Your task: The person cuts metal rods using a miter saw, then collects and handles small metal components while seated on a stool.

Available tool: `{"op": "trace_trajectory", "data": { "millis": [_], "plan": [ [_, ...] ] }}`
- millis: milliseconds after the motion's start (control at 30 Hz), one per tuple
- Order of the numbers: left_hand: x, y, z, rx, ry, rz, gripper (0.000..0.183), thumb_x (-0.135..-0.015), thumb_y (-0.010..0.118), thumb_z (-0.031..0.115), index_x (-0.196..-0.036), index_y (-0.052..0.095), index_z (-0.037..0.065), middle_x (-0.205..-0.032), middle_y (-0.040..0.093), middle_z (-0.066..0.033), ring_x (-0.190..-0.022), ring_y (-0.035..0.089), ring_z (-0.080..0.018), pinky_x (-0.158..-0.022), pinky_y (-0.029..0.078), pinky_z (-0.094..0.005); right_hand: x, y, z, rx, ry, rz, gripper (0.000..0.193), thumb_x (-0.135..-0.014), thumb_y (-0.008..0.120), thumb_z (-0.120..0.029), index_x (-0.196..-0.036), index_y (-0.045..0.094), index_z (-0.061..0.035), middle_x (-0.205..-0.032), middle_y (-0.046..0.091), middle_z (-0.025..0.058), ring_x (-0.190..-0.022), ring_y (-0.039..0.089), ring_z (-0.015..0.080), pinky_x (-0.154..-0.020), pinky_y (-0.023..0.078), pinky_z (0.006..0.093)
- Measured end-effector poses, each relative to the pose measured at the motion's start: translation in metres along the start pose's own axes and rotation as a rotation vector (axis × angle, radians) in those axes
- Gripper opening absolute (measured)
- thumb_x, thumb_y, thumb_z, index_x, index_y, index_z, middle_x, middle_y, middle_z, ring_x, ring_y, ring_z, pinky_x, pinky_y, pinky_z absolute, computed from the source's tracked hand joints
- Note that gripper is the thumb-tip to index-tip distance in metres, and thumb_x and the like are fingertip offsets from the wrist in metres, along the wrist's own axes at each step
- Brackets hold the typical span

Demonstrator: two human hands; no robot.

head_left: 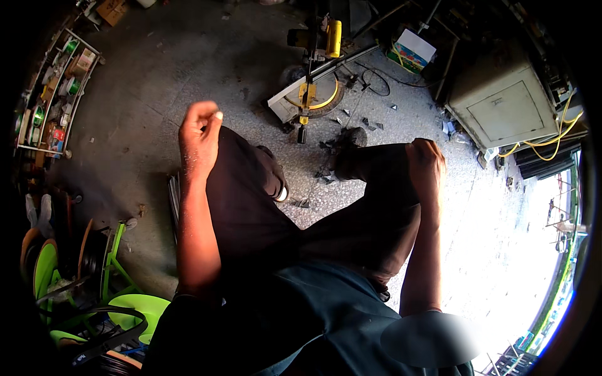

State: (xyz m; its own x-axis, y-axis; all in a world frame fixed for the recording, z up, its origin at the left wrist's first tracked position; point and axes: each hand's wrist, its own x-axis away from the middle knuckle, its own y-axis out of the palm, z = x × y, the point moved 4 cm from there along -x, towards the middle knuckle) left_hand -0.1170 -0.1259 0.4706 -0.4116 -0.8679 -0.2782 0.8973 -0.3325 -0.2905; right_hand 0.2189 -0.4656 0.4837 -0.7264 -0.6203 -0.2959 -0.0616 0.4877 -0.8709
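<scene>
Above the left knee (251,182), the left hand (199,135) is raised with its fingers curled loosely inward and the thumb tip against them; whether anything small is pinched between them cannot be told. The right hand (426,164) rests palm-down on the right knee (376,169), fingers folded over the dark trouser cloth and holding no separate object. Both legs extend forward over a speckled concrete floor (188,69). Ahead of the feet stands a yellow-and-black mitre saw (311,69) on its pale base, well apart from both hands, with small metal offcuts (326,177) scattered between it and the shoes. A beige metal cabinet (501,103) stands to the right, a wire rack of spools (53,88) to the left, and green frames (113,263) at lower left.
</scene>
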Motion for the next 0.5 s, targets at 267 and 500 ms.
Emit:
{"op": "trace_trajectory", "data": {
  "millis": [267,500],
  "plan": [
    [0.027,-0.019,-0.015,-0.367,0.146,0.015,0.010,-0.098,0.066,0.010,-0.103,0.063,0.001,-0.089,0.066,-0.0113,-0.084,0.063,-0.0246,-0.082,0.052,-0.0375,0.016,-0.011,0.002,0.081,-0.148,0.114,0.018,-0.093,0.072,-0.024,-0.097,0.072,-0.0063,-0.104,0.072,0.0116,-0.107,0.065,0.0333,-0.101,0.046,0.0448],
    [0.036,-0.017,-0.002,-0.662,0.158,-0.070,0.028,-0.091,0.072,0.011,-0.118,0.067,0.006,-0.125,0.062,-0.0102,-0.122,0.058,-0.0330,-0.106,0.047,-0.0440,0.013,-0.032,-0.019,0.057,-0.064,0.068,0.017,-0.091,0.072,-0.022,-0.095,0.072,-0.0058,-0.102,0.072,0.0120,-0.106,0.066,0.0330,-0.101,0.046,0.0446]
  ]
}}
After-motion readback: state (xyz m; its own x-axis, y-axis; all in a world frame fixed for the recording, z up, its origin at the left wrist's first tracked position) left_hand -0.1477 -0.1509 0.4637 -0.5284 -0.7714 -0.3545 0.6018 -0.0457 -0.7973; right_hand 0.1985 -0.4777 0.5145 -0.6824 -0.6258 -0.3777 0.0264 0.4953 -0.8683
